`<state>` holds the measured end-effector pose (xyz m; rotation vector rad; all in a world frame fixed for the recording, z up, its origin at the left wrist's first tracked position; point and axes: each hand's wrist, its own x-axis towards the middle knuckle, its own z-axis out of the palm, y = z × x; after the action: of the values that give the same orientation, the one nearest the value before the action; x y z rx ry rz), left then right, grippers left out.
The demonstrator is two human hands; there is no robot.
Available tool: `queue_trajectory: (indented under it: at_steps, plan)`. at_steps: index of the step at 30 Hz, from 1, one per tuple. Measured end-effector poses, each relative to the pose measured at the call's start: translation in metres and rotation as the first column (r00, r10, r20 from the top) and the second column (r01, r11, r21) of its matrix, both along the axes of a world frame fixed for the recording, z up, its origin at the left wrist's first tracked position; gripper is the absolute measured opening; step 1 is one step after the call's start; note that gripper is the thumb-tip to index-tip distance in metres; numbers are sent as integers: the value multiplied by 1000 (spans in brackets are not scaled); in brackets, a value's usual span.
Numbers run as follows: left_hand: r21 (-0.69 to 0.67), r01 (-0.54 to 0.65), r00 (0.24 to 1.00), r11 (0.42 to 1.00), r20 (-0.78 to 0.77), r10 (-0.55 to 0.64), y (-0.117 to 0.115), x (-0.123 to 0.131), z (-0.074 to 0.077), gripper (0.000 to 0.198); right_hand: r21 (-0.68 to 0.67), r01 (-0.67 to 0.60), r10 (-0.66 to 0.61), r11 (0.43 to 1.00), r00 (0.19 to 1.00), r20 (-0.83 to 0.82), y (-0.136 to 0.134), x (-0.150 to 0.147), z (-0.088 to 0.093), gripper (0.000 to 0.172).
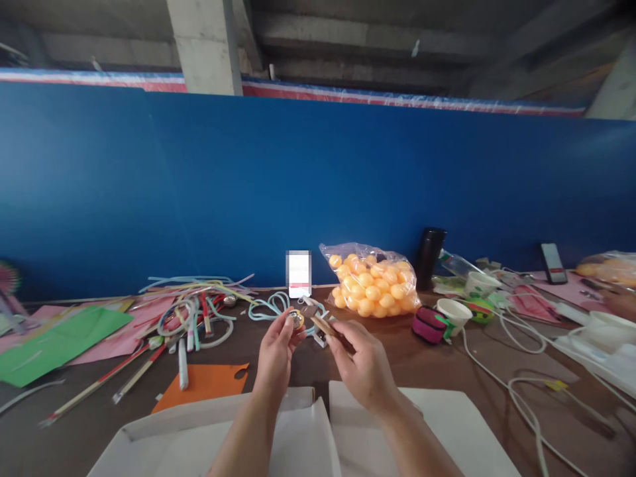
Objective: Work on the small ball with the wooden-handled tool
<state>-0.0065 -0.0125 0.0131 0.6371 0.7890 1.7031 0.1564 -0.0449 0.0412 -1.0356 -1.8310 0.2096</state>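
My left hand is closed, pinching a small round shiny piece, silvery in the middle with a gold-orange edge. My right hand is wrapped round a slim brown wooden-looking handle, whose darker end points at the round piece. A narrow gap seems to part the two. Just beyond the fingers lie a coil of pale blue tubing and a small white object partly hidden by my right hand. White open box flaps spread below my forearms.
A clear bag of orange balls sits behind my right hand. Left are tubes and sticks, an orange sheet and a green sheet. Right are a black bottle, a purple pouch, a paper cup and white cables.
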Motion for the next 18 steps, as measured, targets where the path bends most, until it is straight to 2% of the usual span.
queue_trajectory:
  at_steps: [18]
  plan:
    - [-20,-5,999,1000,41,6,2,-1,-3,41,-13,13,-13,1000,999,46,4,3,-3,23]
